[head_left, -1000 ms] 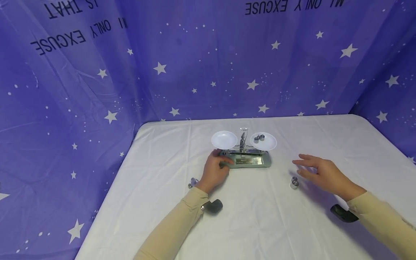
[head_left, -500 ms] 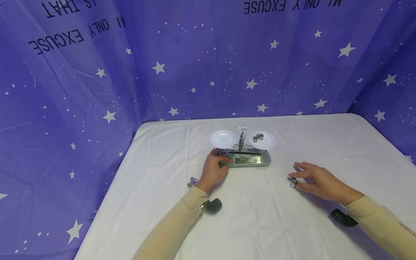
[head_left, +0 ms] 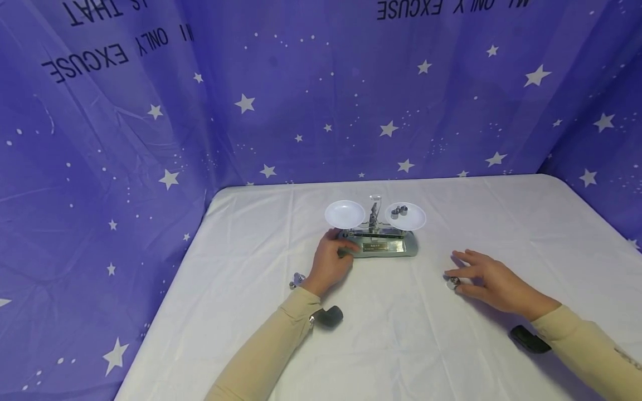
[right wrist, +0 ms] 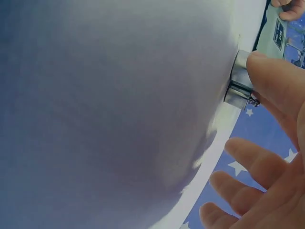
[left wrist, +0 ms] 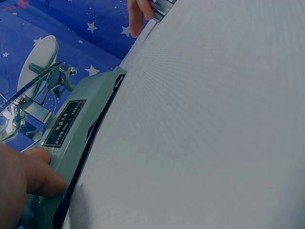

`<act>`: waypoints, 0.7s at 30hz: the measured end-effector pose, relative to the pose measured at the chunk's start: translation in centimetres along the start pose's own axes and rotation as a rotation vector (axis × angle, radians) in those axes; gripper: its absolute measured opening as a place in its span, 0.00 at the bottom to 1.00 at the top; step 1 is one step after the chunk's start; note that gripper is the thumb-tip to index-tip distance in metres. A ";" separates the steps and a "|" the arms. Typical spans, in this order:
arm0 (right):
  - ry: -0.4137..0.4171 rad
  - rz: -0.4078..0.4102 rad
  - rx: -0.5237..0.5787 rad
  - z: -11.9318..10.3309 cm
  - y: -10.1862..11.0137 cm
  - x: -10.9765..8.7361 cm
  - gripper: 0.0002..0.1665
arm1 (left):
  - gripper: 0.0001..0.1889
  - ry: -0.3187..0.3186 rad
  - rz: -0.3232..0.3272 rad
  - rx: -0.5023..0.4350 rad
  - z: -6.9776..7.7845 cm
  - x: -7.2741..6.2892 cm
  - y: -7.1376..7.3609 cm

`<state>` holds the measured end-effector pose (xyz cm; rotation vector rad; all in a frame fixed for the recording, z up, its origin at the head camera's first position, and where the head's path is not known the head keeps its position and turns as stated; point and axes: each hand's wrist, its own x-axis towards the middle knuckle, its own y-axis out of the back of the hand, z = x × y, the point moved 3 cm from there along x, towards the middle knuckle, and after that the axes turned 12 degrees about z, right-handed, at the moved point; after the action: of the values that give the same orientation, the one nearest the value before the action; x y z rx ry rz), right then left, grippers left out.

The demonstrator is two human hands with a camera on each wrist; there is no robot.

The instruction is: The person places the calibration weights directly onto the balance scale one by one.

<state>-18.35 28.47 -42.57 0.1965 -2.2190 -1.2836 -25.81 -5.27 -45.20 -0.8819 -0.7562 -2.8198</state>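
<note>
A green-based pan balance stands near the middle of the white table. My left hand grips its left end, the thumb lying on the front of the base in the left wrist view. Nothing lies in the left pan; the right pan bears several small metal weights. Farther right, my right hand pinches at a cylindrical metal weight between thumb and index finger. A second weight stands close against it. The other right fingers are spread. Both weights appear to rest on the table.
Several small weights lie on the table left of my left wrist. A white cloth covers the table. Behind it hangs a blue curtain with white stars. Dark wrist-camera mounts sit below both wrists.
My right hand has come down and slightly left, its thumb and index finger closing around the weights on the right. My left hand has stayed on the balance base.
</note>
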 end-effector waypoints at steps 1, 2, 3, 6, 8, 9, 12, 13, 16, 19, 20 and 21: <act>0.005 0.006 -0.001 0.0 0.0 0.0 0.18 | 0.12 0.003 -0.001 0.001 0.0 0.0 0.0; 0.009 0.010 -0.002 0.0 0.0 -0.1 0.18 | 0.12 0.005 -0.001 0.000 0.0 0.0 0.0; 0.014 0.016 -0.007 0.0 0.0 -0.1 0.17 | 0.12 0.008 -0.002 -0.003 0.1 0.0 0.0; 0.020 0.033 -0.002 0.0 0.0 -0.3 0.17 | 0.12 0.015 -0.001 -0.002 0.1 0.0 0.0; 0.020 0.038 0.009 0.1 0.0 -0.4 0.17 | 0.12 0.016 0.001 -0.001 0.1 0.0 0.0; 0.019 0.039 0.013 0.1 0.0 -0.4 0.17 | 0.12 0.015 0.002 -0.001 0.1 -0.1 0.0; 0.024 0.044 0.026 0.2 0.0 -0.4 0.17 | 0.12 0.012 0.004 -0.004 0.1 -0.1 0.0; 0.024 0.047 0.026 0.2 0.0 -0.3 0.17 | 0.12 0.012 0.003 -0.006 0.2 -0.1 0.0; 0.029 0.061 0.024 0.0 -0.1 -0.2 0.18 | 0.12 0.012 0.001 -0.015 0.2 -0.1 0.1; 0.027 0.072 0.012 -0.1 -0.2 -0.1 0.18 | 0.13 0.014 0.001 -0.019 0.3 -0.1 0.0; 0.025 0.076 0.005 -0.1 -0.2 0.0 0.18 | 0.13 0.016 0.000 -0.019 0.3 -0.1 0.1; 0.020 0.077 -0.006 -0.1 -0.2 0.0 0.18 | 0.13 0.019 -0.001 -0.020 0.3 -0.1 0.1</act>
<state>-18.35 28.23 -42.72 0.1205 -2.1847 -1.2414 -25.59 -5.18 -45.01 -0.8570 -0.7281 -2.8371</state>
